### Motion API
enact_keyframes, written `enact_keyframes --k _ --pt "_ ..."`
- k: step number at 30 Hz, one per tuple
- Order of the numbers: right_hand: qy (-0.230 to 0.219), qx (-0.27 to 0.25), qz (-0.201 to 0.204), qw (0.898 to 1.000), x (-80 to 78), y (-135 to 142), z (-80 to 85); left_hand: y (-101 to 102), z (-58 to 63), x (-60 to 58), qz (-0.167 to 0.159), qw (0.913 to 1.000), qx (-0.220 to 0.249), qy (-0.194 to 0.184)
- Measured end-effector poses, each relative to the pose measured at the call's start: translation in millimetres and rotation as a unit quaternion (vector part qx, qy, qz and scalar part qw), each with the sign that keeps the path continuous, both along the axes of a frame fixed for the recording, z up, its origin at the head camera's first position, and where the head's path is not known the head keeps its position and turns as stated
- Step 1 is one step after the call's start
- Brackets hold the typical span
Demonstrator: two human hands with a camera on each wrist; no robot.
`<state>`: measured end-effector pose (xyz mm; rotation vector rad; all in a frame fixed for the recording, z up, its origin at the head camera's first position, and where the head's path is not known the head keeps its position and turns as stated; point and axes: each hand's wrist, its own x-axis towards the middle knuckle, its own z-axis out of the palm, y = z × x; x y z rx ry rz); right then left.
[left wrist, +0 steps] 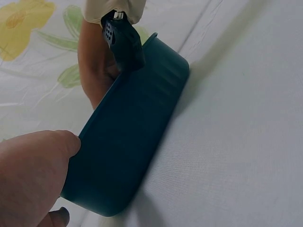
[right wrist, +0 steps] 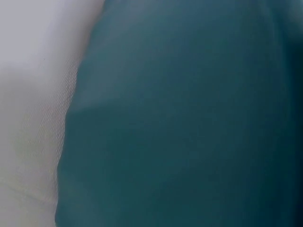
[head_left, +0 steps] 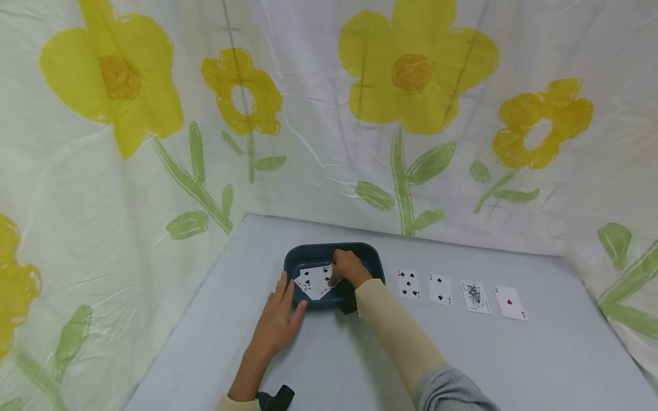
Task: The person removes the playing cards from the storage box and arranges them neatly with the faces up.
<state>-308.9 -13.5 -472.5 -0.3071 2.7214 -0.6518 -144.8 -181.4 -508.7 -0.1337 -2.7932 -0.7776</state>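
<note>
A dark teal plastic tray (head_left: 329,246) stands on the table with several white playing cards (head_left: 315,285) lying overlapped inside it, black pips up. My left hand (head_left: 277,319) touches the tray's left front corner, its fingers straight along the left side and its thumb by the front wall. In the left wrist view that thumb (left wrist: 66,144) meets the rim. My right hand (head_left: 351,268) reaches into the tray from the right, with curled fingers pinching the right edge of a card; the fingertips are partly hidden. Only the tray's blurred outer wall (right wrist: 180,123) fills most of the right wrist view.
Right of the tray, a row of face-up cards lies on the white table (head_left: 462,365): a black five (head_left: 409,284), a black two (head_left: 440,290), a picture card (head_left: 476,297) and a red ace (head_left: 510,302). A flowered curtain (head_left: 308,188) hangs behind.
</note>
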Motion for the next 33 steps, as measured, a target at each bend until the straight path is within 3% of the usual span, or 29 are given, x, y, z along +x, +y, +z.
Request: enact_keyframes --k 10,15,25,33 --pt "-0.006 0.001 0.015 1.000 5.0 4 4.8 1 0.2 1.4 0.005 1.0000 -0.002 0.000" --pt "-0.001 0.004 0.020 1.000 2.4 6 -1.4 1 -0.4 0.9 0.003 1.0000 -0.001 -0.001" --pt "-0.010 -0.015 -0.013 1.000 2.9 11 -4.3 2 -1.3 0.7 0.006 1.0000 -0.004 -0.005" --pt "0.022 -0.008 -0.036 0.999 0.6 20 -8.9 1 0.2 0.3 0.008 0.9999 -0.010 -0.004"
